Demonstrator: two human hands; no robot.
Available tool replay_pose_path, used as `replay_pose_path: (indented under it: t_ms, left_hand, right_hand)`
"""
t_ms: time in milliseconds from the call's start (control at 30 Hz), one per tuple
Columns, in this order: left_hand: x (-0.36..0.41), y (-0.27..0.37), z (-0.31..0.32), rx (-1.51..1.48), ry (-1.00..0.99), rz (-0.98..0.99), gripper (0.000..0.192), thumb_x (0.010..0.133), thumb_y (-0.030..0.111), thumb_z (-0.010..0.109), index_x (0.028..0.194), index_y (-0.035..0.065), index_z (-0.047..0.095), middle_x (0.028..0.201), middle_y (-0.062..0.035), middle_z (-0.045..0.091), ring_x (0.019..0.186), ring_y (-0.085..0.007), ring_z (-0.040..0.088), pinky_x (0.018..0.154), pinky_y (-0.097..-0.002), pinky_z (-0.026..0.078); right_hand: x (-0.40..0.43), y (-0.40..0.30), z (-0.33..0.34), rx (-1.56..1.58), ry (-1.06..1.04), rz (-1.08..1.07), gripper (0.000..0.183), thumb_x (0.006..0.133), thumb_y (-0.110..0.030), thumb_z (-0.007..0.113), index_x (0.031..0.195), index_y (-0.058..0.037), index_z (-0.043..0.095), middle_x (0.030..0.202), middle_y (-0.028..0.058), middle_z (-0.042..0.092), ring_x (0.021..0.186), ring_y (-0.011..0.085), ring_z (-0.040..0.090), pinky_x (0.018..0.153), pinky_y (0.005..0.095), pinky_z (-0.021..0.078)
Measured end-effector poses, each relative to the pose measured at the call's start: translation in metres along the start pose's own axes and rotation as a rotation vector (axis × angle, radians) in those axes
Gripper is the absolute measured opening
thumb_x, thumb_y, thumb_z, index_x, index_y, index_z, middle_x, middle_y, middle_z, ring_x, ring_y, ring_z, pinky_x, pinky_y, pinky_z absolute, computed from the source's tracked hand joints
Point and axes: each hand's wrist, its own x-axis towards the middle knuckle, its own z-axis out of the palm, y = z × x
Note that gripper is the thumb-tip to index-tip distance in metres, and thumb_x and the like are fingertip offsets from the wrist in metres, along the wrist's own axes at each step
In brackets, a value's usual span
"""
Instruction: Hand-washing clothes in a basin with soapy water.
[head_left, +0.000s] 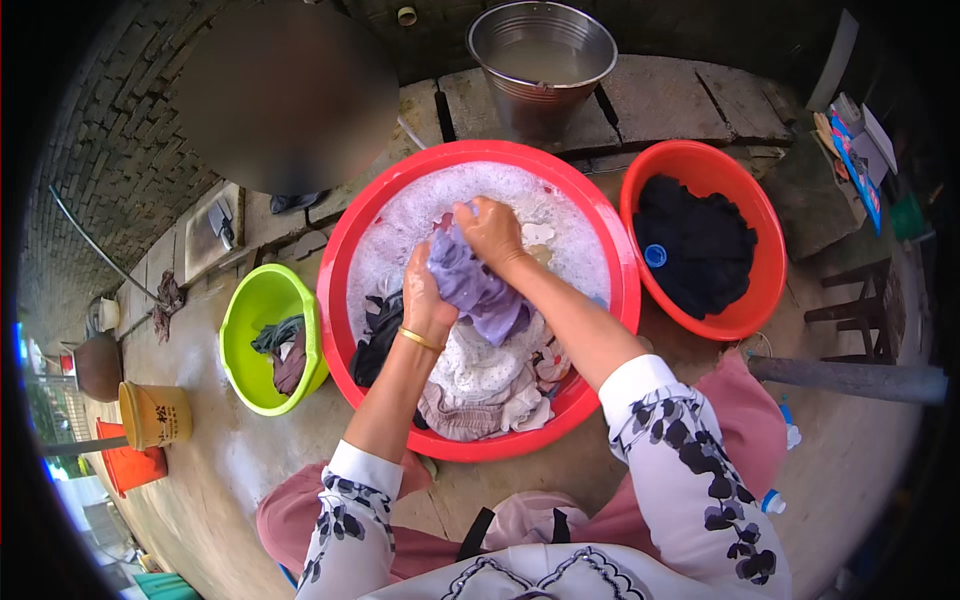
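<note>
Both hands grip a wet purple cloth (480, 281) above a large red plastic basin (628, 300). My left hand (427, 289) holds its left side, palm turned inward, with a gold-coloured bangle (421, 340) at the wrist. My right hand (491, 234) is closed over its upper end. White suds (394, 217) cover the water in the far part of the basin. Nearer me lie a white dotted garment (480, 360), a dark cloth (379, 341) and a beige piece with a gathered band (461, 412). The basin's bottom is hidden.
A smaller red basin (772, 277) with dark clothes (694, 240) stands right; a lime-green basin (232, 360) with a few cloths stands left. Beyond is a metal bucket (525, 97) of cloudy water. A cleaver (221, 223) lies on a board at far left. A wooden stool (855, 311) is at right.
</note>
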Motion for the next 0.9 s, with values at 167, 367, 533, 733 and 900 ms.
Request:
replay_pose_path:
  t_ms: [167, 367, 533, 733, 900]
  left_hand:
    - [0.093, 0.080, -0.006, 0.849, -0.079, 0.434, 0.028, 0.085, 0.027, 0.057, 0.091, 0.0003, 0.061, 0.083, -0.0073, 0.063, 0.075, -0.0139, 0.058, 0.069, -0.0289, 0.047]
    - [0.186, 0.101, -0.089, 1.812, 0.349, 0.919, 0.064, 0.066, 0.040, 0.071, 0.108, -0.0041, 0.053, 0.102, -0.0205, 0.057, 0.097, -0.0332, 0.053, 0.085, -0.0356, 0.043]
    - [0.152, 0.007, -0.096, 1.765, -0.207, 0.594, 0.034, 0.067, 0.020, 0.071, 0.092, -0.0001, 0.059, 0.088, -0.0154, 0.055, 0.080, -0.0284, 0.057, 0.072, -0.0369, 0.046]
    - [0.156, -0.074, -0.100, 2.189, -0.420, 0.629, 0.050, 0.070, 0.017, 0.066, 0.113, 0.0052, 0.043, 0.099, -0.0136, 0.049, 0.094, -0.0323, 0.052, 0.077, -0.0411, 0.045]
    - [0.205, 0.033, -0.166, 2.357, -0.330, 0.704, 0.011, 0.068, 0.000, 0.051, 0.077, 0.0054, 0.054, 0.080, -0.0133, 0.053, 0.075, -0.0341, 0.055, 0.064, -0.0436, 0.045]
  right_hand:
    - [0.058, 0.105, -0.021, -0.072, -0.102, 0.146, 0.047, 0.078, -0.043, 0.056, 0.074, 0.0035, 0.060, 0.074, 0.0270, 0.059, 0.077, 0.0426, 0.058, 0.071, 0.0446, 0.0457]
    - [0.078, 0.189, 0.000, -0.332, -0.082, -0.042, 0.037, 0.078, -0.031, 0.060, 0.095, 0.0015, 0.055, 0.093, 0.0219, 0.061, 0.087, 0.0367, 0.058, 0.073, 0.0427, 0.0447]
    - [0.013, 0.186, -0.001, -0.040, -0.311, -0.043, 0.021, 0.070, 0.003, 0.052, 0.091, 0.0006, 0.052, 0.081, 0.0164, 0.057, 0.076, 0.0327, 0.057, 0.070, 0.0418, 0.0455]
    - [-0.004, 0.236, 0.034, 0.013, -0.431, -0.079, 0.043, 0.061, 0.005, 0.048, 0.104, 0.0003, 0.049, 0.095, 0.0173, 0.055, 0.093, 0.0325, 0.053, 0.082, 0.0393, 0.0428]
    - [0.014, 0.268, 0.028, -0.264, -0.401, -0.168, 0.049, 0.061, -0.001, 0.053, 0.110, -0.0006, 0.047, 0.104, 0.0190, 0.055, 0.103, 0.0350, 0.051, 0.084, 0.0434, 0.0411]
